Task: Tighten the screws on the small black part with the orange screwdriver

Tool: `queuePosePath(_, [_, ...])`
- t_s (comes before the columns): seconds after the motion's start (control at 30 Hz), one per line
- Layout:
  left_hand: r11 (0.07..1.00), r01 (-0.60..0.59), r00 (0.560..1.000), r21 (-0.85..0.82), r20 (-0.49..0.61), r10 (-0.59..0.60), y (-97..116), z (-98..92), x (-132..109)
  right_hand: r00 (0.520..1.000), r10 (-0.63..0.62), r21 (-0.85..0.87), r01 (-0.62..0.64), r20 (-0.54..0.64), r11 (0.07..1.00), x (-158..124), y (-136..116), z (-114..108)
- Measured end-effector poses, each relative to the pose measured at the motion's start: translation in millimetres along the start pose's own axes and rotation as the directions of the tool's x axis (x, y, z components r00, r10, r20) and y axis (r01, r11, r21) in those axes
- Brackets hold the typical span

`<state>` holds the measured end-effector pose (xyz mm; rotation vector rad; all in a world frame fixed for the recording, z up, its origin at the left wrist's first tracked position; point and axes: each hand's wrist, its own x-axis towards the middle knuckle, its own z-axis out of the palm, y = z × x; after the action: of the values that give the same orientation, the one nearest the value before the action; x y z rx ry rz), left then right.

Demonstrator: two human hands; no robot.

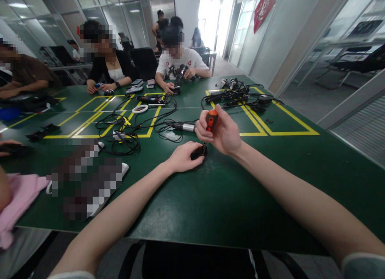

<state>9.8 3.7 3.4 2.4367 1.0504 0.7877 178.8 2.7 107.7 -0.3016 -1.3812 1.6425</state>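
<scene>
My right hand point(224, 131), fingers wrapped round orange-black screwdriver point(212, 118), angled down at small black part point(197, 152), my left hand point(183, 156), fingers clasping it, green counter point(174, 207).

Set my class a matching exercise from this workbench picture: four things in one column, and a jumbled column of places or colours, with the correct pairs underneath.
Things:
1. screwdriver
2. pink cloth
3. table top
4. small black object

Places or colours:
A. green, marked with yellow lines
B. held by the left hand
C. at the picture's left edge
D. held up in the right hand

Right pairs: 1-D, 2-C, 3-A, 4-B
</scene>
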Motion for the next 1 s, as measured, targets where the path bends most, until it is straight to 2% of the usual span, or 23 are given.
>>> queuePosePath(0.13, [1.000,-0.006,1.000,0.004,-0.002,0.006,-1.2,1.2,0.3,1.000,-0.002,-0.012,0.002,0.026,1.000,0.4,0.3,-1.9])
queuePosePath(0.3, [1.000,-0.003,1.000,0.021,0.004,0.002,-0.1,0.6,0.5,0.999,-0.027,0.016,0.028,-0.026,0.999,-2.1,3.4,-0.6])
queuePosePath(0.53, [1.000,0.007,1.000,0.027,0.009,-0.007,0.5,0.3,0.3,0.999,-0.023,0.017,0.023,-0.023,1.000,0.0,3.8,2.6])
queuePosePath(0.77, [0.999,0.013,1.000,0.043,0.012,-0.013,0.0,1.5,0.7,0.998,-0.024,0.064,0.020,0.060,0.998,-1.0,6.2,-4.5])
queuePosePath(1.0, [0.999,0.003,1.000,0.033,0.006,-0.004,0.5,0.7,0.9,0.998,-0.068,0.102,0.068,-0.002,0.992,-1.4,6.9,-2.2])
